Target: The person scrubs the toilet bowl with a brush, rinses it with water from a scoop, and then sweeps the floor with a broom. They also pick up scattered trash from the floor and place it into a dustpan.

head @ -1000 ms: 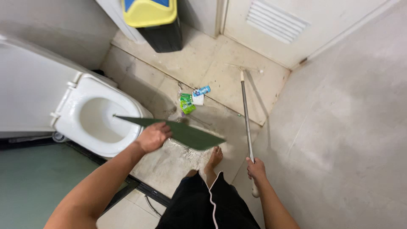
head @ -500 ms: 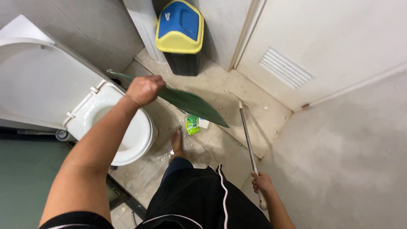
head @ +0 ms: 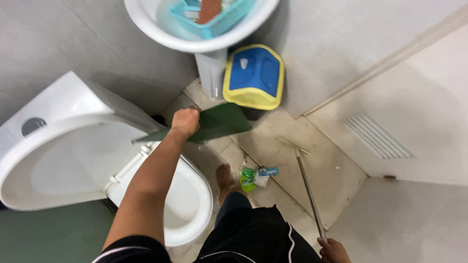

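Observation:
My left hand [head: 185,121] grips a flat green dustpan-like sheet [head: 214,122], raised between the toilet [head: 97,165] and the bin [head: 254,77] with the blue and yellow lid. At the bottom edge, my right hand [head: 333,249] holds the lower end of a long grey pole [head: 307,187] whose far end rests on the tiled floor. Small green, blue and white wrappers [head: 254,177] lie on the floor beside my bare foot [head: 224,176].
A white pedestal basin [head: 195,41] at the top holds a turquoise basket. The toilet lid stands raised at the left. A white door with a vent grille [head: 378,136] is at the right. A green glass panel [head: 48,234] fills the lower left.
I have stepped forward and the view tilted up, so the basin has come into sight. My left hand carried the green sheet toward the bin. My right hand slid toward the frame's bottom edge.

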